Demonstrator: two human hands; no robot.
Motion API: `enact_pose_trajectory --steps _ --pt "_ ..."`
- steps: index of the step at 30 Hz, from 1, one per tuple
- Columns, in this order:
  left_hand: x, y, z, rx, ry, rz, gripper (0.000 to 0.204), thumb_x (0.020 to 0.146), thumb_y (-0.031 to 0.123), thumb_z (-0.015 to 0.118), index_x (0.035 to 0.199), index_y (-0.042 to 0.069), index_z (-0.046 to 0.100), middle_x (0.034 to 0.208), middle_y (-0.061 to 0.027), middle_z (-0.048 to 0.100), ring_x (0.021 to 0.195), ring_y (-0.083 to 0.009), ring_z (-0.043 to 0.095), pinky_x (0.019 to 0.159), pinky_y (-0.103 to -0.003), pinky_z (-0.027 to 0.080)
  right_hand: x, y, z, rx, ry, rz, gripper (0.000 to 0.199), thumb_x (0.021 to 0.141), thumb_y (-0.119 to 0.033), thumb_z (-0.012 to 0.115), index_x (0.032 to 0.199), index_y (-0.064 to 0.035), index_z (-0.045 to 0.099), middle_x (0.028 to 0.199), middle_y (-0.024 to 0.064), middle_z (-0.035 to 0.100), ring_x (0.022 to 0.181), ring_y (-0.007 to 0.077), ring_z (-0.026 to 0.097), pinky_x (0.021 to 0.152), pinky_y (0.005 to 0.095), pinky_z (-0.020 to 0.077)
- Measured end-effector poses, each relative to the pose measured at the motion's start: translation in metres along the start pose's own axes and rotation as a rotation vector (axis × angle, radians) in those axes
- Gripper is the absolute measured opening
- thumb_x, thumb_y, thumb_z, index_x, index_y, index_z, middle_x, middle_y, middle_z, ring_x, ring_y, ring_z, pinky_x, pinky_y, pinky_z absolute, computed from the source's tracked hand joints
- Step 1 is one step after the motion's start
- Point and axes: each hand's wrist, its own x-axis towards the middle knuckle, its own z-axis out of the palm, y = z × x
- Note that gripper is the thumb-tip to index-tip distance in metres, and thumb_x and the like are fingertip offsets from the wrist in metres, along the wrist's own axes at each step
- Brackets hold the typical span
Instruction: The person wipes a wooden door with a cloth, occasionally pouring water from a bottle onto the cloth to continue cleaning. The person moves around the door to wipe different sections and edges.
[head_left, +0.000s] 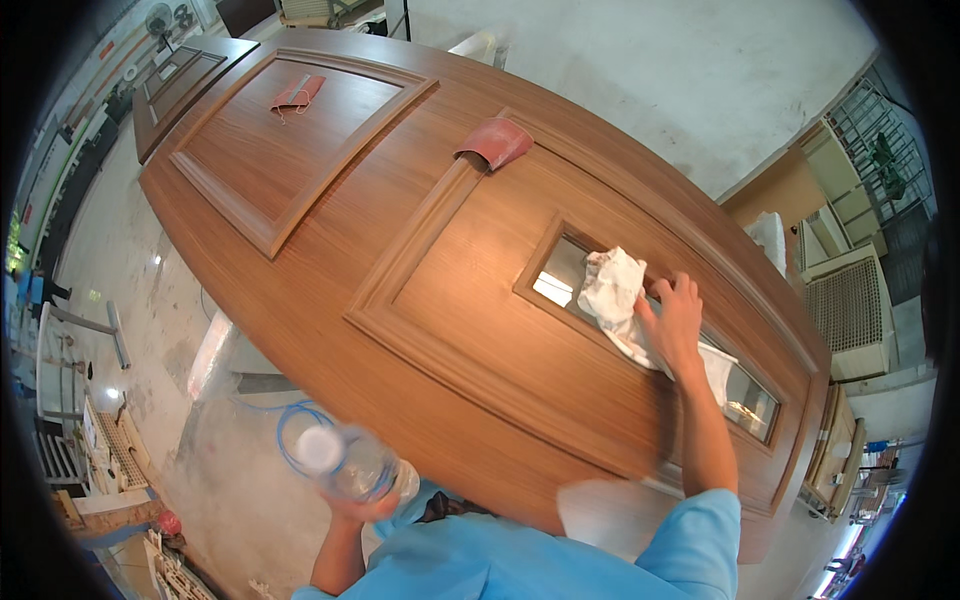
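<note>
My left hand [362, 507] grips a clear plastic bottle [368, 466] with a white cap, held beyond the door's near edge and slightly blurred. A brown wood-grain door panel [450, 265] lies flat in front of me, with raised moulding frames and a narrow glass pane [553, 287]. A crumpled white cloth [612, 288] rests across the pane, trailing along it under my right wrist. My right hand [676, 315] is just beside the cloth's bunched end, fingers apart and curved downward. Whether the thumb touches the cloth is hard to tell.
A curved sheet of reddish sandpaper [496, 142] sits on the moulding. Farther left lies a reddish piece with thin strings [298, 93], resembling a face mask. Another dark panel [180, 85] stands beyond the door's far-left end. A blue hose [290, 430] is behind the bottle.
</note>
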Motion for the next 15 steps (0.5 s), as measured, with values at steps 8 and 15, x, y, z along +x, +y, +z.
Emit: enact_pose_trajectory --steps 8,15 --pt "0.012 0.008 0.000 0.072 0.092 -0.001 0.110 0.060 0.059 0.089 0.139 0.002 0.036 0.121 -0.0138 0.054 0.107 -0.0241 0.055 0.097 -0.040 0.044 0.052 -0.097 0.044 0.294 0.162 -0.562 0.020 0.072 0.007 0.061 0.090 -0.0009 0.062 0.095 0.0165 0.057 0.088 0.0335 0.057 0.075 0.0421 0.0501" --pt "0.027 0.002 0.026 0.006 0.147 -0.076 0.109 0.058 0.055 0.091 0.136 0.004 0.037 0.119 -0.0132 0.057 0.106 -0.0242 0.057 0.093 -0.038 0.048 0.025 -0.087 0.023 0.482 -0.105 -0.685 0.020 0.073 0.005 0.061 0.092 -0.0004 0.065 0.109 0.0127 0.064 0.101 0.0333 0.058 0.090 0.0413 0.0472"
